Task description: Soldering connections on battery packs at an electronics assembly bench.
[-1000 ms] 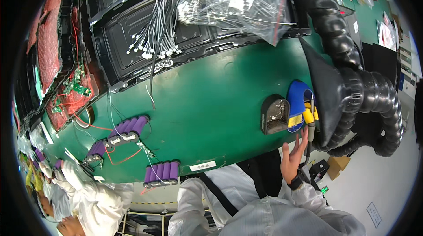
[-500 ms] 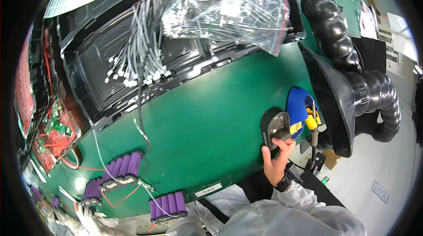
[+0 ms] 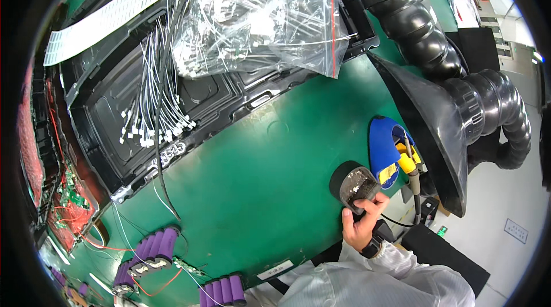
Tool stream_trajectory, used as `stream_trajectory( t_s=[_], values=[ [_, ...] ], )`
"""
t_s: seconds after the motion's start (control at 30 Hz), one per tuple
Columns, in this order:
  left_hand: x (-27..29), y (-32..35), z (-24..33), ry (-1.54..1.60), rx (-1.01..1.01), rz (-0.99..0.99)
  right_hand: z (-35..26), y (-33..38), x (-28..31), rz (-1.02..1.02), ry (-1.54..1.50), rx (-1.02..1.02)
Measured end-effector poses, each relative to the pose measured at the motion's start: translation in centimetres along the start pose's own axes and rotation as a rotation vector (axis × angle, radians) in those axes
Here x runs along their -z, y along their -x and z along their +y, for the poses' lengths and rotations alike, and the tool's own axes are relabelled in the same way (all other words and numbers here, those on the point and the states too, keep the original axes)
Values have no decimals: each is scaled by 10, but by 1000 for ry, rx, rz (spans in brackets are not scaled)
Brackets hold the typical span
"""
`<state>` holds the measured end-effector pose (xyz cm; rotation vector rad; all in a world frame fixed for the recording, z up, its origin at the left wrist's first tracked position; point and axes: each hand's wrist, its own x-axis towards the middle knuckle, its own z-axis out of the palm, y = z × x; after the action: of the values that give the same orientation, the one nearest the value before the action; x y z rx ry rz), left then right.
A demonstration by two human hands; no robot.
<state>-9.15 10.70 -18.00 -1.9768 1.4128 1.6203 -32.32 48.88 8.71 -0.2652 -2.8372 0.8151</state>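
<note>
My right hand [image 3: 361,229] grips the near rim of a small black solder-waste cup [image 3: 341,179], thumb outside and fingers bent over its edge. Pale bits and dark grime show inside the tilted cup. Just beyond it stands a blue soldering iron stand [image 3: 377,142] with yellow parts, and a soldering iron [image 3: 414,179] rests in it. My left hand is not in view. Purple battery packs [image 3: 154,248] with red and white wires lie at the table's near left; another purple pack [image 3: 222,292] sits at the front edge.
A black tray [image 3: 109,158] holds loose white cable ties [image 3: 152,97] and a clear bag of cable ties [image 3: 229,37]. A black fume hood [image 3: 427,135] with ribbed hoses [image 3: 427,31] stands on the right. Circuit boards [image 3: 74,198] lie on red wrap at far left.
The view has shifted, so the tray and packs sit lower in the picture. My right hand keeps its grip on the cup, which now tips more toward me.
</note>
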Motion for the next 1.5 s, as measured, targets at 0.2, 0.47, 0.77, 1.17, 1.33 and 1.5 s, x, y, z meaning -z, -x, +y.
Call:
stream_trajectory(
  t_s=[0.2,0.47,0.77,1.17,1.33,1.5],
  values=[
    [-8,-33,7,84,-75,-11,3,-1,-13,82,-18,79],
    [-8,-57,13,258,-298,-103,-6,-2,-10,182,105,132],
    [-5,28,29,300,-747,-234,1,-6,-11,278,79,268],
    [20,209,93,95,-1809,-4,-15,1,-3,221,-79,459],
    [7,251,123,130,-2057,-97,-22,-4,-3,53,-163,331],
    [-29,274,138,104,-2052,-244,-22,0,-9,55,-27,380]
  ],
)
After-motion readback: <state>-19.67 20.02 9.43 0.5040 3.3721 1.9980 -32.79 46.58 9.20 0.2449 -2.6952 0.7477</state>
